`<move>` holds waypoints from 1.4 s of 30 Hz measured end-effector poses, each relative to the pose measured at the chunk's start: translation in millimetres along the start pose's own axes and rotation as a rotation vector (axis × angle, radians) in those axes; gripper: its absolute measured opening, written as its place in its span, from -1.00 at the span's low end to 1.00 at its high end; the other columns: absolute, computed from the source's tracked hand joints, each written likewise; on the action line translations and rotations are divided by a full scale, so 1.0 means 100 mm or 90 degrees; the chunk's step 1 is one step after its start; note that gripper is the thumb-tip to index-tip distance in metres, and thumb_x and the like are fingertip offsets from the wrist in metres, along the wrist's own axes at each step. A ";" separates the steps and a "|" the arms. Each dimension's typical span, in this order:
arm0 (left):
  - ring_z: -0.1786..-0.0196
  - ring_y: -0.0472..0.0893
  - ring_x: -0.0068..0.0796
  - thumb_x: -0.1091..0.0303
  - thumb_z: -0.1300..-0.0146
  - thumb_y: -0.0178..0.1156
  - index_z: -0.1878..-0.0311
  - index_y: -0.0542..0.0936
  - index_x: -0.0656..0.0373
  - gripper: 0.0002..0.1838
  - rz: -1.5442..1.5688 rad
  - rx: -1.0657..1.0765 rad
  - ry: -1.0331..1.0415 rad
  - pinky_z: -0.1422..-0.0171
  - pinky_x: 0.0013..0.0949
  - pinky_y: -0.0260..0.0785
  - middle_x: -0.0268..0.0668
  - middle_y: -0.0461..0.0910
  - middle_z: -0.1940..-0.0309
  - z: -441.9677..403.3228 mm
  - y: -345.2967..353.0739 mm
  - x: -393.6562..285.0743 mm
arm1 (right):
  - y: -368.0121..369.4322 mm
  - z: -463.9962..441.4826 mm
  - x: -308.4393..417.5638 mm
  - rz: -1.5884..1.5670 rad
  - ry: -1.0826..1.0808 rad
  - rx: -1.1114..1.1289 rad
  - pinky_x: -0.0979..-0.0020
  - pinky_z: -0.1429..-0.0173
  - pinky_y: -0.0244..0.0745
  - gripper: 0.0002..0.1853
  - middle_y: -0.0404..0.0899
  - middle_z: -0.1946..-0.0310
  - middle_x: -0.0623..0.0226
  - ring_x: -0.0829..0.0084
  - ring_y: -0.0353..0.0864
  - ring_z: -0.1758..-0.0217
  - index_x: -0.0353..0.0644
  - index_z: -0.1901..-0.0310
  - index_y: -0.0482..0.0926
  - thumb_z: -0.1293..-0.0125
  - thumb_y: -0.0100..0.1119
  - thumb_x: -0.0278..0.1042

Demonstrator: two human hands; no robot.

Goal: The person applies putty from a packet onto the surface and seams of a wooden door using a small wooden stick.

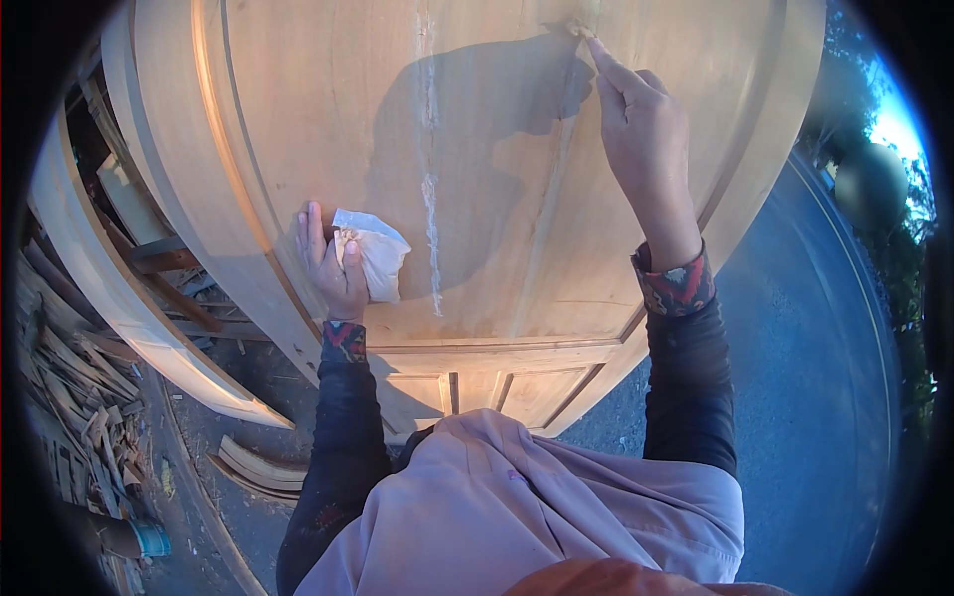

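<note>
Open-air woodworking spot beside a road
Outdoors, it looks like a roadside carpentry yard: a big panelled wooden door [487, 248] fills the upper middle of the frame, with a long curved wooden piece [149, 308] to its left and short curved boards [260, 469] at the lower left. Scrap wood [84, 407] lies heaped along the left edge (quite a jumble, slats and offcuts together). On the right, a paved road [810, 377] with a yellowish edge line runs past trees [899, 268], a patch of bright sky [891, 114] showing at the upper right.
</note>
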State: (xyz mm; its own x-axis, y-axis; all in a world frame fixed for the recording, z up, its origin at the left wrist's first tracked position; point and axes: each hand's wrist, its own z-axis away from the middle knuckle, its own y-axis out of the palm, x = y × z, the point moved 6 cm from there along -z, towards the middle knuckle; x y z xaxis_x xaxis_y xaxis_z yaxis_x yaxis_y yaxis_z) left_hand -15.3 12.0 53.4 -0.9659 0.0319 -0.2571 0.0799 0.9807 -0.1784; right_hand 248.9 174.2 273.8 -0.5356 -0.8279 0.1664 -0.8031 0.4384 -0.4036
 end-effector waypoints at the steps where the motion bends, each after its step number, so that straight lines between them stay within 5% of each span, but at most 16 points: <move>1: -0.47 0.10 0.09 0.20 -0.39 -0.11 -0.30 0.31 0.44 -0.44 0.003 0.001 -0.005 -0.52 -0.02 -0.15 0.00 0.23 -0.40 -0.01 0.00 -0.01 | -0.04 -0.03 0.04 -0.015 0.020 -0.006 0.36 0.27 0.45 -0.67 0.50 0.48 0.21 0.32 0.52 0.45 0.08 -0.14 0.59 -0.39 0.05 -0.38; 2: -0.47 0.09 0.09 0.20 -0.39 -0.12 -0.30 0.31 0.44 -0.45 0.007 0.002 -0.009 -0.52 -0.02 -0.15 0.00 0.23 -0.40 -0.01 0.00 -0.02 | -0.05 -0.05 0.05 -0.030 0.041 -0.012 0.36 0.27 0.45 -0.68 0.51 0.47 0.21 0.31 0.54 0.44 0.08 -0.14 0.59 -0.39 0.05 -0.38; 5: -0.45 0.14 0.14 0.23 -0.36 -0.05 0.11 0.61 0.40 -0.61 0.018 -0.022 -0.014 -0.50 0.10 -0.14 0.07 0.27 -0.36 -0.03 -0.01 -0.03 | 0.10 -0.07 0.01 -0.012 -0.034 -0.064 0.33 0.26 0.46 -0.68 0.51 0.46 0.19 0.28 0.54 0.43 0.06 -0.14 0.58 -0.39 0.04 -0.38; 14: -0.45 0.15 0.14 0.26 -0.33 -0.04 0.14 0.61 0.39 -0.63 0.015 -0.020 -0.016 -0.50 0.11 -0.14 0.05 0.26 -0.37 -0.03 -0.01 -0.04 | 0.18 0.17 -0.01 -0.004 0.012 -0.033 0.33 0.27 0.46 -0.67 0.52 0.44 0.14 0.25 0.53 0.44 0.05 -0.17 0.56 -0.40 0.04 -0.34; 17: -0.44 0.16 0.14 0.28 -0.32 -0.02 0.17 0.62 0.37 -0.66 0.018 -0.021 -0.009 -0.49 0.11 -0.13 0.03 0.27 -0.37 -0.02 -0.01 -0.03 | 0.10 0.23 -0.07 0.005 0.017 0.047 0.42 0.30 0.44 -0.65 0.53 0.45 0.26 0.42 0.50 0.47 0.00 -0.19 0.54 -0.40 0.06 -0.30; 20: -0.44 0.17 0.14 0.29 -0.31 0.00 0.19 0.62 0.36 -0.68 0.016 -0.024 -0.002 -0.49 0.11 -0.12 0.02 0.28 -0.37 -0.02 -0.01 -0.02 | -0.01 0.20 -0.20 -0.249 0.178 0.124 0.53 0.31 0.40 -0.63 0.52 0.46 0.42 0.60 0.46 0.46 -0.06 -0.20 0.54 -0.39 0.08 -0.25; 23: -0.44 0.17 0.14 0.29 -0.30 0.00 0.19 0.62 0.36 -0.68 0.020 -0.020 -0.010 -0.49 0.11 -0.12 0.03 0.28 -0.36 -0.03 -0.02 -0.03 | -0.09 0.02 -0.20 -0.256 0.142 0.026 0.60 0.30 0.37 -0.61 0.51 0.41 0.52 0.69 0.44 0.43 -0.12 -0.20 0.54 -0.38 0.11 -0.23; 26: -0.46 0.12 0.12 0.23 -0.38 -0.10 -0.04 0.56 0.37 -0.58 0.005 -0.002 0.004 -0.51 0.02 -0.14 0.02 0.24 -0.39 -0.02 -0.01 -0.02 | 0.10 -0.13 -0.32 -0.260 0.123 0.034 0.57 0.28 0.41 -0.60 0.55 0.35 0.46 0.68 0.49 0.41 -0.06 -0.22 0.52 -0.37 0.12 -0.25; 29: -0.44 0.17 0.13 0.25 -0.33 -0.02 0.19 0.62 0.37 -0.65 0.012 -0.022 -0.014 -0.48 0.11 -0.11 0.04 0.29 -0.35 -0.02 -0.01 -0.01 | 0.07 -0.16 -0.23 -0.173 0.112 -0.016 0.53 0.26 0.45 -0.62 0.57 0.31 0.41 0.59 0.56 0.39 -0.03 -0.19 0.54 -0.35 0.14 -0.30; 35: -0.43 0.18 0.13 0.23 -0.35 -0.04 0.17 0.62 0.37 -0.63 0.013 -0.024 -0.012 -0.48 0.10 -0.11 0.04 0.30 -0.35 -0.01 -0.01 0.00 | 0.07 -0.05 0.01 0.172 -0.161 -0.173 0.41 0.26 0.54 -0.65 0.57 0.24 0.31 0.36 0.62 0.29 -0.02 -0.10 0.59 -0.26 0.13 -0.45; 42: -0.43 0.18 0.14 0.23 -0.35 -0.04 0.16 0.62 0.39 -0.62 0.026 -0.034 -0.021 -0.48 0.09 -0.09 0.06 0.30 -0.35 -0.03 0.00 -0.03 | 0.20 0.19 0.07 0.259 -0.148 -0.078 0.37 0.30 0.55 -0.53 0.52 0.24 0.32 0.36 0.60 0.31 0.04 -0.20 0.50 -0.24 0.11 -0.51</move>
State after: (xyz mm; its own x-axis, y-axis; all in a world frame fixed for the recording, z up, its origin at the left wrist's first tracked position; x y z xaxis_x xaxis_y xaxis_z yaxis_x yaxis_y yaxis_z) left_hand -13.6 12.1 57.1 -0.9534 0.0661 -0.2943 0.1044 0.9877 -0.1164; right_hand 234.2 170.1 250.1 -0.7516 -0.6304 -0.1941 -0.5727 0.7696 -0.2824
